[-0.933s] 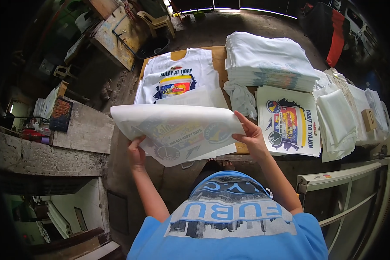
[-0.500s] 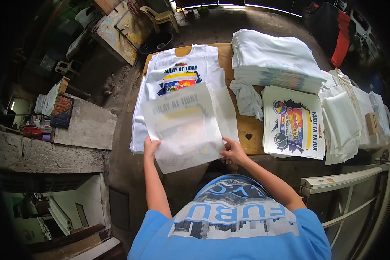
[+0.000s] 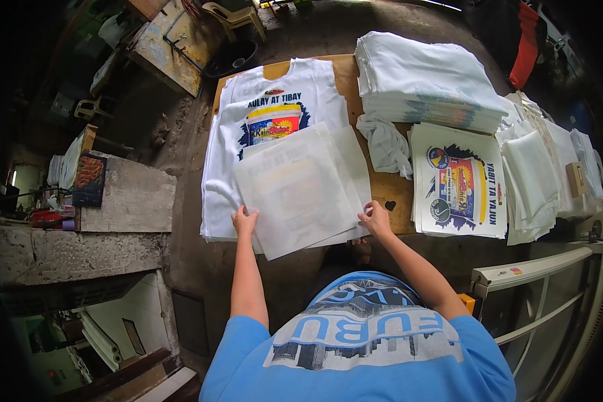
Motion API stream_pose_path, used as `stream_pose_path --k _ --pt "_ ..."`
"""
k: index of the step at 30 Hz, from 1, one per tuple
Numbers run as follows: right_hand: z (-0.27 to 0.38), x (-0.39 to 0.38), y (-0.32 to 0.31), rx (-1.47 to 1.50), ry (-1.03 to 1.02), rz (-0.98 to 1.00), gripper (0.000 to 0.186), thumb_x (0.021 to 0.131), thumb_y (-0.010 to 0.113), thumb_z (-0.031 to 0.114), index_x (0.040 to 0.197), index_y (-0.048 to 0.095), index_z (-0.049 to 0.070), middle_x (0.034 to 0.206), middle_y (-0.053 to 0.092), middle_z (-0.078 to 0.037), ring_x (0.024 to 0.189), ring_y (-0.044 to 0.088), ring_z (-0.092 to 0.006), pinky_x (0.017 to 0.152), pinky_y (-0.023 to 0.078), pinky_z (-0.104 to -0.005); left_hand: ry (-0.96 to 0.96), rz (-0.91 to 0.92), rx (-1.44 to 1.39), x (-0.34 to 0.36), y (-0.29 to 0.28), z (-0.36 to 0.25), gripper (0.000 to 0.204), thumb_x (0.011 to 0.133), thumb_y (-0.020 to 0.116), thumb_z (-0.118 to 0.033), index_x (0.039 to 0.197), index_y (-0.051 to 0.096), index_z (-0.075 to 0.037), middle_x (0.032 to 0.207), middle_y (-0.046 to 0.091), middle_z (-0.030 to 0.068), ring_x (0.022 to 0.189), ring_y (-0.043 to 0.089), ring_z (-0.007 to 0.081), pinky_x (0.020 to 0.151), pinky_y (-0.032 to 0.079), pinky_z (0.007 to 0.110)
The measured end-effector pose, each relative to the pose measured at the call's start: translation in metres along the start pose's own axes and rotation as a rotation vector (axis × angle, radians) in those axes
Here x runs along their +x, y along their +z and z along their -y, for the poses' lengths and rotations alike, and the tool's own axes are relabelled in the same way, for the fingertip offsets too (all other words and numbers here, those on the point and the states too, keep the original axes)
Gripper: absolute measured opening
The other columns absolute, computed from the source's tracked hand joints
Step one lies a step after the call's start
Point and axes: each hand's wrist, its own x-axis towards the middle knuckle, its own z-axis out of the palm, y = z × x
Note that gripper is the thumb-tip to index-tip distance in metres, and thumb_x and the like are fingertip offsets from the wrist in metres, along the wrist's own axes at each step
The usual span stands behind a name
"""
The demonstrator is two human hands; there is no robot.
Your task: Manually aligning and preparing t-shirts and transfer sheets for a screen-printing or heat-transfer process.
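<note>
A thin whitish paper sheet (image 3: 291, 201) with a faint print lies slanted over other pale sheets (image 3: 352, 161), which cover the lower part of a white sleeveless shirt (image 3: 222, 181). The shirt is laid out on a wooden table and carries a colourful paint-bucket print (image 3: 275, 124). At the sheet's lower left edge, my left hand (image 3: 244, 220) pinches the paper between thumb and fingers. My right hand (image 3: 376, 218) is closed at the right edge of the sheets, its fingertips pressed together on the paper.
A tall stack of folded white shirts (image 3: 425, 77) stands at the back right of the table (image 3: 384, 191). Before it lie a crumpled white cloth (image 3: 386, 144) and a pile of printed sheets (image 3: 457, 181). More white cloths (image 3: 530, 174) lie farther right. A metal-framed unit (image 3: 536, 295) stands near my right elbow.
The top sheet, raised before, has come down to lie over the other sheets. My right hand has shifted slightly right, and both hands remain at the paper's edges.
</note>
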Motion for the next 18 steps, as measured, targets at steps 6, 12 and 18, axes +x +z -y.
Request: stream_pose_path --k 6,12,18 --pt "-0.010 -0.006 0.002 -0.001 -0.010 -0.021 0.019 0.063 0.067 0.011 0.077 0.061 -0.001 0.069 0.061 -0.014 0.067 0.061 -0.0261 0.063 0.048 -0.0341 -0.078 -0.041 0.199 -0.018 0.000 -0.035 0.085 0.054 0.078 -0.042 0.119 0.040 -0.004 0.112 0.043 0.0192 0.103 0.047 0.0334 0.088 0.041 0.039" --pt "-0.028 -0.037 -0.015 0.118 0.242 0.075 0.024 0.066 0.069 0.019 0.075 0.061 -0.002 0.067 0.062 -0.012 0.061 0.061 -0.0223 0.061 0.050 -0.0325 -0.116 -0.025 0.162 -0.033 0.013 -0.053 0.072 0.054 0.081 -0.029 0.107 0.042 -0.001 0.109 0.049 0.0198 0.101 0.050 0.0345 0.084 0.043 0.039" --pt "-0.038 -0.058 -0.019 0.491 0.621 0.523 0.050 0.072 0.069 0.040 0.096 0.056 -0.003 0.095 0.059 -0.017 0.076 0.060 -0.0245 0.065 0.052 -0.0344 -0.147 0.078 0.023 -0.027 0.022 -0.050 0.051 0.057 0.078 -0.018 0.098 0.052 -0.001 0.095 0.061 0.0156 0.087 0.060 0.0299 0.075 0.047 0.036"
